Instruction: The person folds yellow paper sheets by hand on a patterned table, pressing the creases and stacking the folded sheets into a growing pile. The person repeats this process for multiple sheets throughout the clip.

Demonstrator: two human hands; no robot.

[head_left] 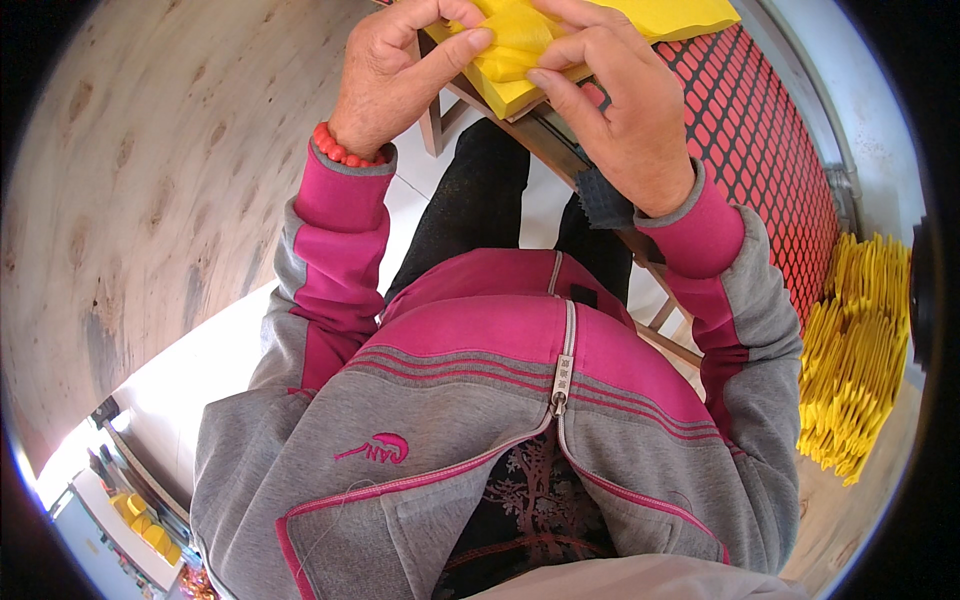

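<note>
At the top of the head view a thin, shiny yellow sheet (512, 52) lies crumpled or folded over a stack of flat yellow sheets (690, 14). My left hand (395, 75), with a red bead bracelet at the wrist, pinches its left side between thumb and fingers. From the right, my right hand (625, 105) grips the opposite side, thumb at the lower edge and fingers bent over the top. The upper parts of the sheet and some fingertips are cut off by the picture's edge. Whether it is paper or plastic film I cannot tell.
A wooden stand (560, 150) supports the yellow stack. To its right lies a red surface with black mesh (745, 120). Tall piles of folded yellow pieces (850, 360) stand at the far right. A large wooden board (150, 190) fills the left. Yellow items (145, 525) sit on a shelf lower left.
</note>
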